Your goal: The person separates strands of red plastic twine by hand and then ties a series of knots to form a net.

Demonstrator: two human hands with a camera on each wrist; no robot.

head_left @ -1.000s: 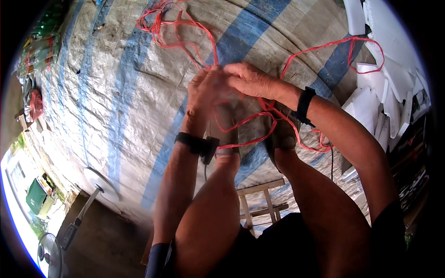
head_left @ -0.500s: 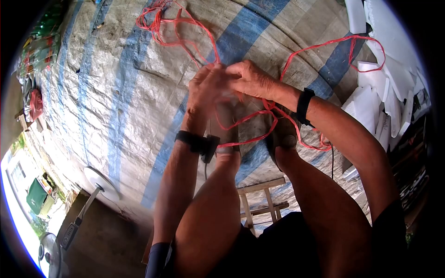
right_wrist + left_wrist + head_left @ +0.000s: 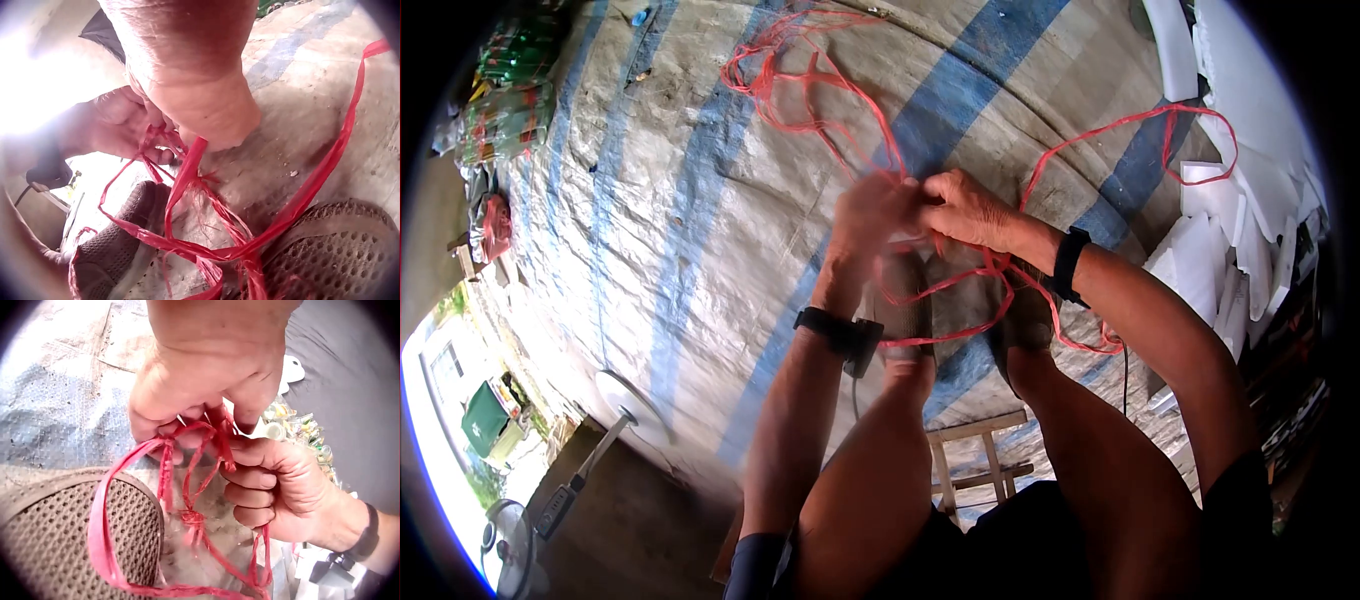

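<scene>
Both hands meet over the shoes and work on red plastic twine [image 3: 880, 120]. The left hand [image 3: 870, 225] has its fingers curled round strands of the twine in the left wrist view, with loops hanging below. Close against it, the right hand [image 3: 975, 212] pinches a strand between thumb and forefinger, its other fingers curled in. A frayed knot [image 3: 192, 519] hangs in the twine under the hands. In the right wrist view a flat ribbon of twine [image 3: 187, 175] runs out from beneath the right hand, whose fingers are mostly hidden there.
A striped tarp [image 3: 730, 240] covers the ground, with loose twine loops across it. White foam pieces [image 3: 1200, 260] lie to the right, green bottles [image 3: 505, 120] at the far left. A wooden frame [image 3: 980, 455] stands between the legs, and a fan [image 3: 510, 545] sits lower left.
The head view has tilted, so the scene sits lower and further right. Both hands stay together at the twine, moving only slightly.
</scene>
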